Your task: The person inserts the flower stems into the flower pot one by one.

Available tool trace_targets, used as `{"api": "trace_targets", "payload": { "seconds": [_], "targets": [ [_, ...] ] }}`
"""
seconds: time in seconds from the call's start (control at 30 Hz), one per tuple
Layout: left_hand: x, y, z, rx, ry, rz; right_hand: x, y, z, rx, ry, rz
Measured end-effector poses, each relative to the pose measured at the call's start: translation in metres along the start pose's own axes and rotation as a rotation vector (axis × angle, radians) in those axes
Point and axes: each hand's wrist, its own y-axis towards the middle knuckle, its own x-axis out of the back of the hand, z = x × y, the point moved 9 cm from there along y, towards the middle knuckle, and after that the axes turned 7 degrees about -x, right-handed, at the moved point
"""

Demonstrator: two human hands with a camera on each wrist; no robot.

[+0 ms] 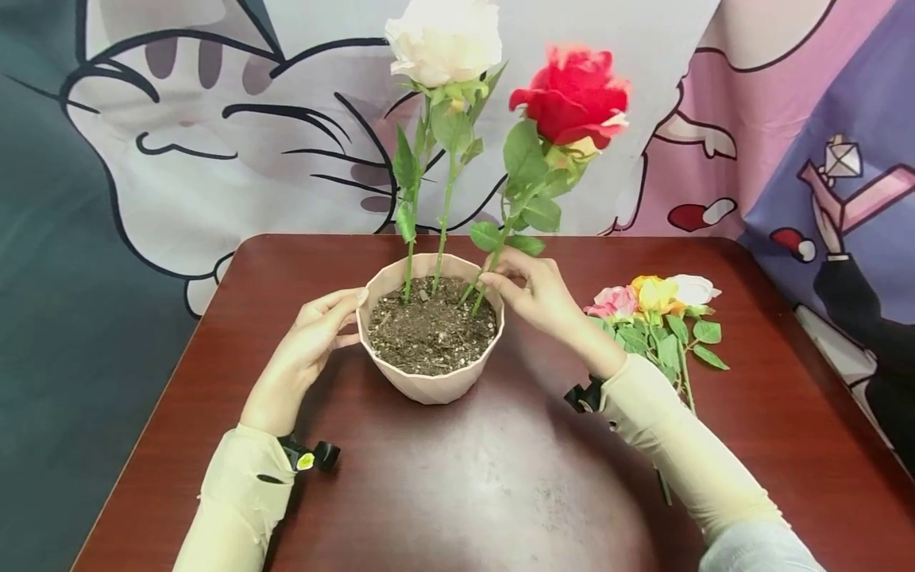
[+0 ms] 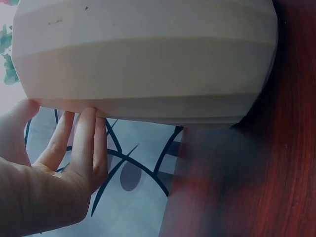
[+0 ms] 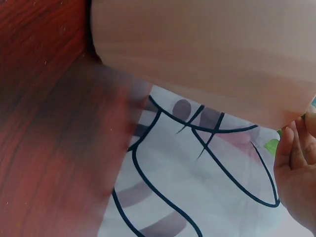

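Observation:
A faceted pale pink flowerpot (image 1: 429, 388) full of dark soil (image 1: 422, 338) stands on the table. My left hand (image 1: 307, 342) is at its left side, thumb tip at the rim and fairly straight fingers against the outer wall; the left wrist view shows these fingers (image 2: 86, 140) on the wall. At the right rim my right hand (image 1: 536, 290) pinches the green stem of a red artificial rose (image 1: 572, 95), low down near the soil. The rose leans to the right. A white rose (image 1: 446, 40) stands upright in the pot, with green leafy stems beneath it.
Pink, yellow and white roses (image 1: 654, 295) lie bunched on the table's right side, partly behind my right forearm. The dark red wooden table (image 1: 543, 477) ends at a cartoon-printed cloth (image 1: 286, 191) behind the pot. Both wrists carry small black cameras (image 1: 325, 455).

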Motion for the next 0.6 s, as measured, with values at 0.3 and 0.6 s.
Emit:
{"api": "trace_targets", "payload": {
  "seconds": [0.3, 0.6],
  "targets": [
    [0.002, -0.003, -0.001, 0.008, -0.004, -0.006, 0.000, -0.004, -0.006, -0.040, -0.033, -0.013],
    [0.003, -0.001, -0.003, 0.013, -0.003, -0.033, 0.002, -0.003, 0.003, -0.142, 0.083, 0.042]
  ]
}}
